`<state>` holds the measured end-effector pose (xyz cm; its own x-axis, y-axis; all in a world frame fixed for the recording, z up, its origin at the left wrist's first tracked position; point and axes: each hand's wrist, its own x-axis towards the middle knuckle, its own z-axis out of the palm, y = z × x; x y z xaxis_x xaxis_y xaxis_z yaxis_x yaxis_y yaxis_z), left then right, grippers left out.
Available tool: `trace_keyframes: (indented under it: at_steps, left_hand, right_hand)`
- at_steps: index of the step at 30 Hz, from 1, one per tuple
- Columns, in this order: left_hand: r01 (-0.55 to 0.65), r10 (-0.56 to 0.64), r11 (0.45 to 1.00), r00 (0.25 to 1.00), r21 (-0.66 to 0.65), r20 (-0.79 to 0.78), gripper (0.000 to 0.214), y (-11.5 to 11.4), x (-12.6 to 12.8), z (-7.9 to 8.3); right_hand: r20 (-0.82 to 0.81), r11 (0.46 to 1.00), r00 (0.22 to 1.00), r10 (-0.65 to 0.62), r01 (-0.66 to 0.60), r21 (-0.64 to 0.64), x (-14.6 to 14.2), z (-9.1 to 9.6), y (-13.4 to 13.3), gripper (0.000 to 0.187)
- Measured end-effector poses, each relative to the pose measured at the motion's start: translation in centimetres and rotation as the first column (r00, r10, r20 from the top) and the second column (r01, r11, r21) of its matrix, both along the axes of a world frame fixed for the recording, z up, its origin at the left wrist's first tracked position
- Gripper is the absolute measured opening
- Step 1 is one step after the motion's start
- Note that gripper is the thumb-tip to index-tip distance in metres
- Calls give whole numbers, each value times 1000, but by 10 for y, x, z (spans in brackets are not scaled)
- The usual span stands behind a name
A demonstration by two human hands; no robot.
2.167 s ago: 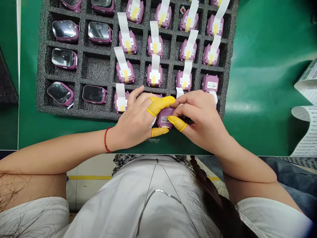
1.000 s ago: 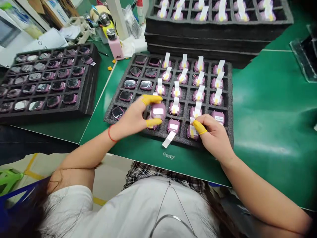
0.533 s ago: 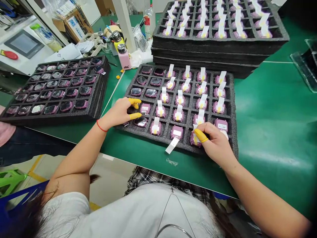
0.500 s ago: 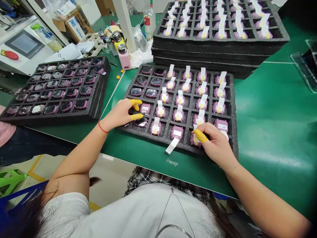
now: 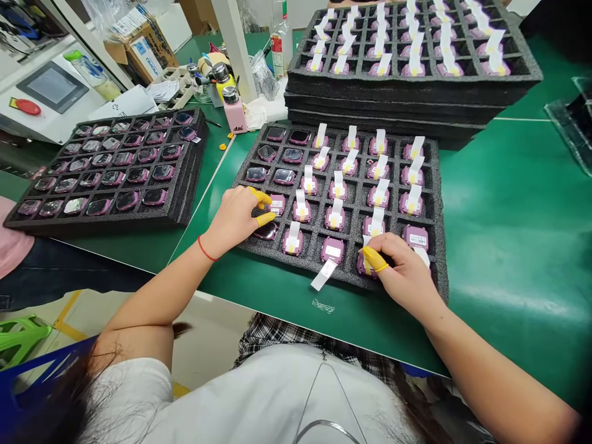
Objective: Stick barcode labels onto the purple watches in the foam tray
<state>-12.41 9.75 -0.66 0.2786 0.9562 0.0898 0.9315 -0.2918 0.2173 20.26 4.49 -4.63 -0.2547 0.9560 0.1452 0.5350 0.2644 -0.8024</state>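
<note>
My left hand (image 5: 237,214), with yellow finger cots, reaches over the left side of a black foam tray (image 5: 296,266). Its thumb and fingers are spread beside a purple smartwatch body (image 5: 277,204) lying back up; I cannot tell whether they touch it. At the tray's near right, my right hand (image 5: 407,271) pinches a white paper strip (image 5: 367,240) on another purple watch (image 5: 365,265), partly hidden by the hand. Many watches in the tray carry upright white strips with yellow tape. One watch (image 5: 332,250) has its strip (image 5: 324,275) hanging over the near edge.
A tall stack of foam trays (image 5: 383,102) stands behind, its top tray holding strip-tagged watches. Another stack (image 5: 178,209) at left holds watches screen up. A pink bottle (image 5: 235,111) stands between them. Scrap clear film (image 5: 323,306) lies on the green table (image 5: 499,246). Another person's sleeve (image 5: 16,240) shows far left.
My left hand has moved slightly right, bringing its thumb and fingers closer to the back-up watch. My right hand stays at the same watch and strip. The view has shifted slightly.
</note>
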Motion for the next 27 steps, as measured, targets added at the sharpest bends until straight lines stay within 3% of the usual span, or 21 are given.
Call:
trace_keyframes:
  at_steps: [4,10,16,20,23,27]
  left_hand:
    - [65,-64,996,998,61,-25,17,-7,6,-9]
    - [74,-71,996,995,40,-73,22,-1,9,-13]
    - [-15,5,999,980,51,197,18,17,-5,2]
    - [-65,44,994,971,86,234,20,29,-11,8]
    - [48,-60,997,972,58,227,20,30,-11,14]
    - [294,-266,941,949,-169,167,23,22,-11,22]
  right_hand:
    - [5,1000,1000,7,-7,-7,0,0,0,25]
    - [9,1000,1000,14,-14,-6,1,-1,0,24]
    - [11,1000,1000,29,-29,-7,3,-3,0,23]
    - [18,999,999,39,-39,-7,3,-2,0,22]
    - [21,999,999,47,-47,-1,3,-3,1,22]
    - [27,998,998,63,-64,17,4,-3,1,22]
